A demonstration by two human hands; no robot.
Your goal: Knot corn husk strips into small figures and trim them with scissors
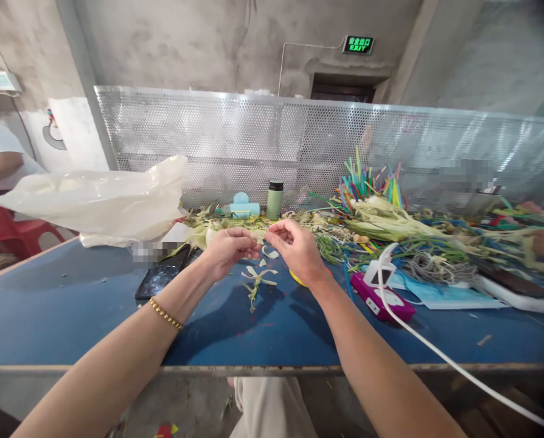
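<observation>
My left hand (229, 247) and my right hand (294, 246) are raised side by side over the blue table (71, 304), fingertips almost touching. Both pinch with curled fingers; what they grip is too thin to name. Just below them lie pale leaf strips and a small green stem (257, 278). A gold bead bracelet (165, 313) sits on my left wrist. A yellow object (296, 279) peeks from under my right hand.
A black phone (162, 275) lies left of my hands, a large white plastic bag (103, 198) beyond it. A magenta power bank with white charger and cable (381, 292) sits right. Piles of pale leaves, coloured strips and cords (390, 225) fill the far right. A green bottle (274, 199) stands before the perforated metal screen (208, 134). Another person's arm (0, 167) shows far left.
</observation>
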